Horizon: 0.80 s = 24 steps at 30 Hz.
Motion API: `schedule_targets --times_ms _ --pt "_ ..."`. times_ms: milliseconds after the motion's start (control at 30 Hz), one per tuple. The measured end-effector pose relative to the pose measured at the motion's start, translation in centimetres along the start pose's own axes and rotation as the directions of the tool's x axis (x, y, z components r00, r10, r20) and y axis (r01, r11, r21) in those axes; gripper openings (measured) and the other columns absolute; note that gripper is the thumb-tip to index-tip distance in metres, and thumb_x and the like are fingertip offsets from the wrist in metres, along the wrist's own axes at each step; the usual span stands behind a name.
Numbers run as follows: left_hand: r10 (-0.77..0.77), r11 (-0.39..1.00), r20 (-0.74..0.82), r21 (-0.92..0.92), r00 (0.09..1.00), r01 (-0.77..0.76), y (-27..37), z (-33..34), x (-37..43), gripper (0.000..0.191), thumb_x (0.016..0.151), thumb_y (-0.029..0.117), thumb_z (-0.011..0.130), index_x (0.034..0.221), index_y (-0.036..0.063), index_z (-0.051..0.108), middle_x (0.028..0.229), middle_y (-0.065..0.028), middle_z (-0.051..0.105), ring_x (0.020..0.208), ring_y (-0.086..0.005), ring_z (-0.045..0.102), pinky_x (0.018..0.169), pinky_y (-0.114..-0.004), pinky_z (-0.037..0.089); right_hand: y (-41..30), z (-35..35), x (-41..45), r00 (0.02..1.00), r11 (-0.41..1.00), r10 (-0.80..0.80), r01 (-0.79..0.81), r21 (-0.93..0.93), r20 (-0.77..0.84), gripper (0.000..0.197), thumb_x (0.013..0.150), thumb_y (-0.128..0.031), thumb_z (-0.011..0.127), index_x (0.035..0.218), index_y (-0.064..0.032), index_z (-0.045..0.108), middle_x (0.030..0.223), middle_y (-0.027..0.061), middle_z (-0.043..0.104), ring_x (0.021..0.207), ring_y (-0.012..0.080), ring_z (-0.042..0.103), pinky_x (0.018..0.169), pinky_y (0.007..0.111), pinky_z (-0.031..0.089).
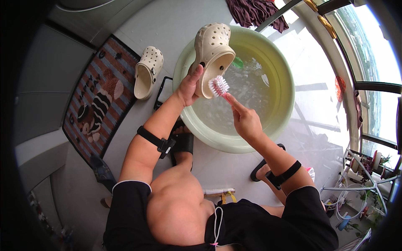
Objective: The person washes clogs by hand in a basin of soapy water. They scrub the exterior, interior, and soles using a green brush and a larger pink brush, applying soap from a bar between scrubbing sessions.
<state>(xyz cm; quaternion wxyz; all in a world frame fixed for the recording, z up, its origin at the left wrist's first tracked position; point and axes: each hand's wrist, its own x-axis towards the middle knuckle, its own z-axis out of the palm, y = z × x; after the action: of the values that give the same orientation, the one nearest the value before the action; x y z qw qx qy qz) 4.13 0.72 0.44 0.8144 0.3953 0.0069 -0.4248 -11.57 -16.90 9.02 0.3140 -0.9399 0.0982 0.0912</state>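
Observation:
My left hand (pixel 190 86) grips a cream perforated foam clog (pixel 214 39) by its side near the heel, the thumb on the rim. The clog is held over a pale green plastic basin (pixel 236 147) of cloudy water, its foot opening facing me. In my right hand (pixel 246 120) is a pink-handled scrub brush (pixel 219 86) with white and pink bristles, the index finger stretched along the handle. The bristles overlap the heel end of the clog's opening; whether they press on it I cannot tell. A matching clog (pixel 148 73) stands on the floor left of the basin.
A striped doormat (pixel 100 97) lies at the left. Beside the basin is a black-framed flat object (pixel 164 93). Dark maroon mop strands (pixel 256 14) hang beyond the basin. A metal plant rack (pixel 361 188) stands at lower right, below the windows. Something green (pixel 237 62) is in the water.

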Motion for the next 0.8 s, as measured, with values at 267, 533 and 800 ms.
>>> schedule_targets --times_ms 267,533,800 --pt "0.029 0.999 -0.081 0.047 0.996 -0.025 -0.6 -0.4 0.1 0.084 0.088 0.069 0.061 0.146 0.0107 0.045 0.134 -0.0027 0.060 0.122 -0.0162 0.058 0.102 -0.035 0.048 -0.9 3.4 -0.1 0.978 0.982 0.148 -0.128 0.140 -0.147 0.054 0.099 -0.001 0.052 0.147 -0.0259 0.051 0.090 0.0223 0.067 0.076 0.0370 0.068 0.076 0.034 0.054" --pt "-0.008 0.994 -0.050 0.107 0.999 0.013 -0.7 -0.2 0.0 0.082 0.088 0.071 0.059 0.144 0.0109 0.049 0.133 -0.0024 0.061 0.121 -0.0156 0.058 0.100 -0.035 0.049 -1.0 3.2 -0.4 0.978 0.991 0.069 -0.090 -0.097 -0.198 0.058 0.097 -0.007 0.054 0.147 -0.0372 0.048 0.092 0.0128 0.072 0.077 0.0353 0.068 0.069 0.045 0.053" --pt "0.050 0.998 -0.028 0.028 0.998 -0.049 -0.5 -0.1 0.3 0.084 0.091 0.074 0.049 0.148 0.0118 0.045 0.135 -0.0028 0.060 0.122 -0.0160 0.058 0.102 -0.035 0.048 -1.0 3.7 -0.6 0.992 0.994 0.105 -0.104 0.012 -0.068 0.058 0.098 -0.010 0.055 0.147 -0.0391 0.047 0.077 0.0134 0.067 0.068 0.0345 0.066 0.062 0.045 0.052"
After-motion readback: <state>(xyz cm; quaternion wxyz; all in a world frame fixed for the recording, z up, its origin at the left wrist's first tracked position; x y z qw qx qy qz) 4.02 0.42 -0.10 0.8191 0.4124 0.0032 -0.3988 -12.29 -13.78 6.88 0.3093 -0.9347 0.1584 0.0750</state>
